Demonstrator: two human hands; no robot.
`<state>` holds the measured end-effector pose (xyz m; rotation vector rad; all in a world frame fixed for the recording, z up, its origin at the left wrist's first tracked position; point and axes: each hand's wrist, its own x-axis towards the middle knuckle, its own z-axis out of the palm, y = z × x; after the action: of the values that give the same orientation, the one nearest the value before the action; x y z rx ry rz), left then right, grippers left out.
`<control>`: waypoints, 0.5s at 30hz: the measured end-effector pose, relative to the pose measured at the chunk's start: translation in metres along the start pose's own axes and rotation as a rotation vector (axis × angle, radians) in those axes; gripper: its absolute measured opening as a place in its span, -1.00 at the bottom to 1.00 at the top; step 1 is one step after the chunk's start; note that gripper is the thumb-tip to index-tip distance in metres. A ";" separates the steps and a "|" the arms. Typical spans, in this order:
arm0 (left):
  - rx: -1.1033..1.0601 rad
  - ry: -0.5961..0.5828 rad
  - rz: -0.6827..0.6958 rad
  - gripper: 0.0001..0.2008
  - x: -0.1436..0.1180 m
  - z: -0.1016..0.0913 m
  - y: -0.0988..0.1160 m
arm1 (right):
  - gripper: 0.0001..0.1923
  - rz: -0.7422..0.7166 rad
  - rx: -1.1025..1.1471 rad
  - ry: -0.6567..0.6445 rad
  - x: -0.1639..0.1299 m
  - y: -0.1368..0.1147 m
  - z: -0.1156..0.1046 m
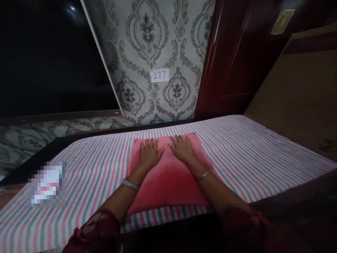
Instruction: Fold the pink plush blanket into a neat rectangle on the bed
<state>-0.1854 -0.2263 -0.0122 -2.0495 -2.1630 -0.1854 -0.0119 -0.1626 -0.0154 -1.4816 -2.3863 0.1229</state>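
A square of red and pink cloth [168, 182], possibly a cushion cover, lies flat on a striped cloth [100, 161]. Its far part is pale pink and its near part deep red. My left hand [150, 154] rests palm down on its far left part, fingers spread. On the far right part, my right hand [181, 147] also lies flat with the fingers apart. Neither hand grips anything. Both forearms cross over the side edges of the red cloth and hide parts of them.
A large dark screen [52, 59] stands at the back left. Behind the table is patterned wallpaper [147, 31] with a paper label [159, 75] reading 277. A dark red glossy panel [231, 59] and a cardboard box [302, 88] stand at the right. Something blurred-out [47, 184] lies at the left.
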 end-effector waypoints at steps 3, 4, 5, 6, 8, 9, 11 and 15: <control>0.034 0.022 0.004 -0.35 0.003 0.000 -0.002 | -0.47 0.004 0.011 -0.006 0.004 -0.002 0.001; 0.043 0.030 0.004 -0.35 0.003 -0.001 -0.002 | -0.47 0.005 0.018 -0.011 0.005 -0.002 0.000; 0.049 0.034 0.004 -0.35 0.003 -0.001 -0.002 | -0.47 0.008 0.026 -0.019 0.005 -0.003 -0.001; 0.051 0.035 0.003 -0.35 0.003 -0.002 -0.002 | -0.47 0.015 0.034 -0.027 0.006 -0.003 -0.002; 0.048 0.022 0.003 -0.36 0.004 -0.003 -0.002 | -0.46 0.043 0.049 -0.044 0.009 0.001 -0.005; 0.043 0.011 0.003 -0.36 0.005 -0.004 -0.002 | -0.46 0.066 0.053 -0.050 0.010 0.006 -0.007; 0.026 -0.021 0.013 -0.37 0.007 -0.009 -0.003 | -0.46 0.134 0.061 -0.055 0.012 0.018 -0.013; -0.013 -0.092 0.007 -0.41 0.014 -0.023 -0.024 | -0.39 0.292 0.135 -0.083 0.010 0.052 -0.022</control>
<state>-0.2089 -0.2189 0.0139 -2.1127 -2.2120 -0.1070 0.0353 -0.1326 -0.0048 -1.7796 -2.1596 0.4129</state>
